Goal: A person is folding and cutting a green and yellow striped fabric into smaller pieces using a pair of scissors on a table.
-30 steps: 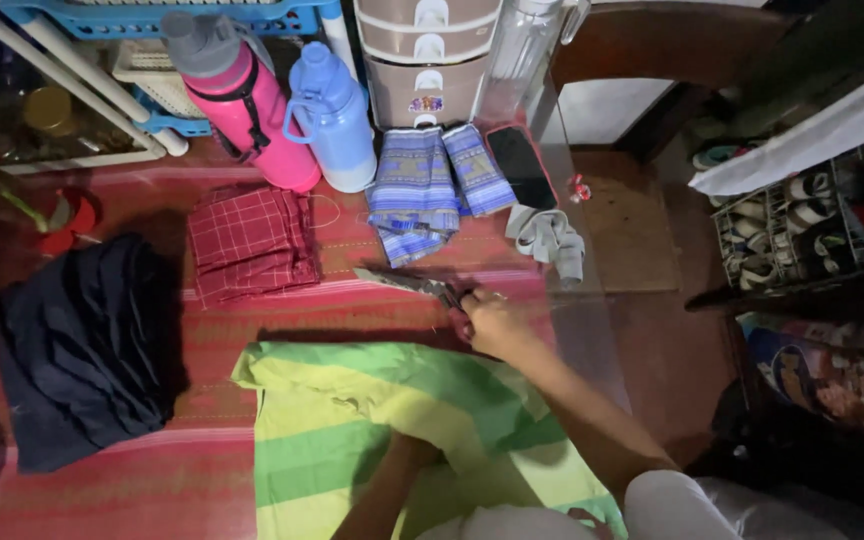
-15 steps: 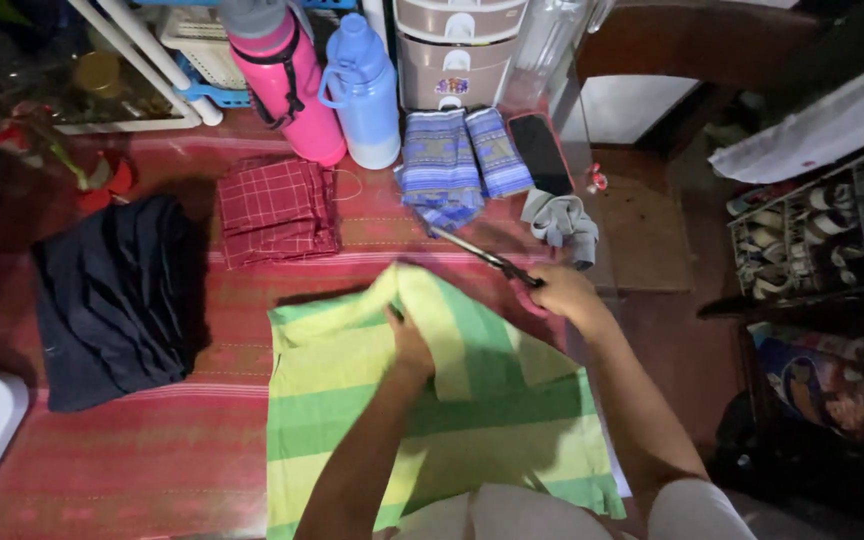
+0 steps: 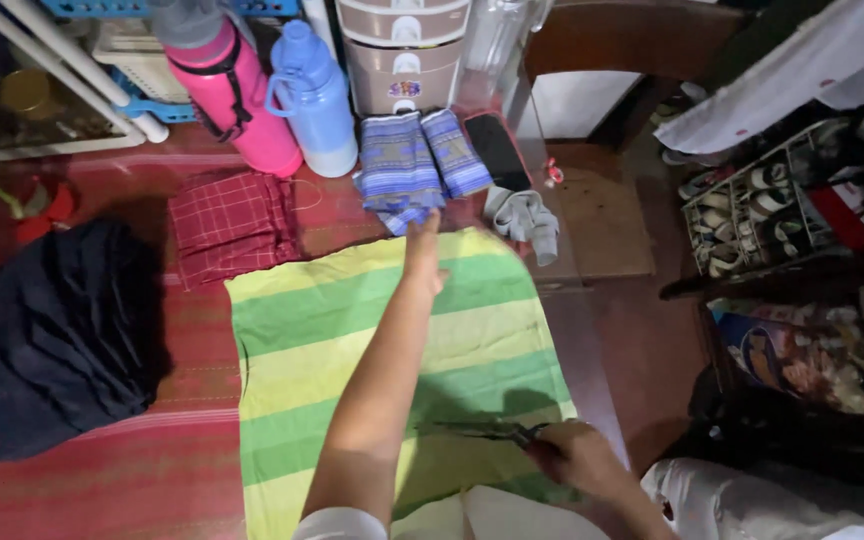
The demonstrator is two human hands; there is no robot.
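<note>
We list the items from left to right.

1. Dark garment [image 3: 62, 335]: crumpled on the red mat [image 3: 102, 480], well to the left of both hands.
2. Red checked cloth [image 3: 232, 225]: folded, up and left of the left fingertips.
3. Pink bottle [image 3: 227, 85] and blue bottle [image 3: 314, 100]: upright side by side, beyond the checked cloth.
4. Green cloth [image 3: 352, 330]: striped green and yellow, spread flat on the mat under both our arms.
5. Left hand [image 3: 422, 255]: stretched forward and laid palm down on the far edge of the green cloth. The fingers lie close together and straight, gripping nothing, with their tips near the blue folded cloths [image 3: 417, 165] just beyond.
6. Phone [image 3: 497, 150]: dark, just right of the blue cloths.
7. Grey cloth [image 3: 527, 218]: bunched, right of the left fingertips.
8. Scissors [image 3: 482, 432]: dark, lying across the near part of the green cloth, blades pointing left.
9. Right hand [image 3: 577, 460]: fingers curled closed round the scissors' handle, at the near right corner of the green cloth.
</note>
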